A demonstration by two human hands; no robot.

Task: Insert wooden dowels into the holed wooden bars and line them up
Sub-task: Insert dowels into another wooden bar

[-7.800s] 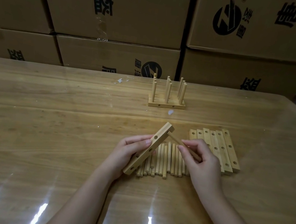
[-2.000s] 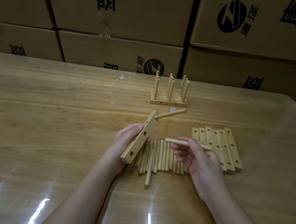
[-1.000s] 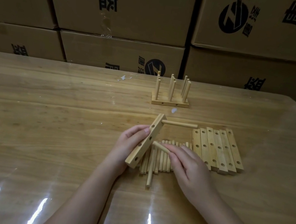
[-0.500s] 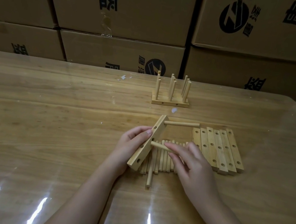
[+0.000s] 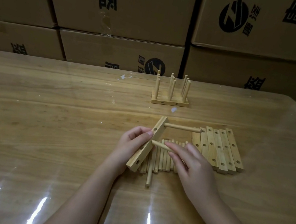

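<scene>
Left hand (image 5: 132, 145): grips the held bar (image 5: 143, 154); the thumb lies on the near face and the fingers are curled behind it.
Held bar: raised off the table (image 5: 46, 116) and tilted, top end away from the person, bottom end over the loose dowels (image 5: 165, 158).
First dowel (image 5: 182, 128): seated in the top hole of the held bar; it projects sideways to the right, with its free end over the flat bars (image 5: 218, 149).
Right hand (image 5: 195, 165): pinches the second dowel (image 5: 159, 145) between thumb and fingers; the other fingers are loosely extended.
Second dowel: nearly level, its left tip just beside the face of the held bar at mid length; whether it has entered a hole cannot be told.
Loose dowels: lying side by side on the table below both hands; one stray dowel (image 5: 149, 175) sticks out toward the person.
Flat bars: a row lying side by side, holes up, right of the hands.
Finished set (image 5: 169, 102): bars with upright dowels, standing farther back on the table.
Background: stacked cardboard boxes (image 5: 120, 11) behind the table.
</scene>
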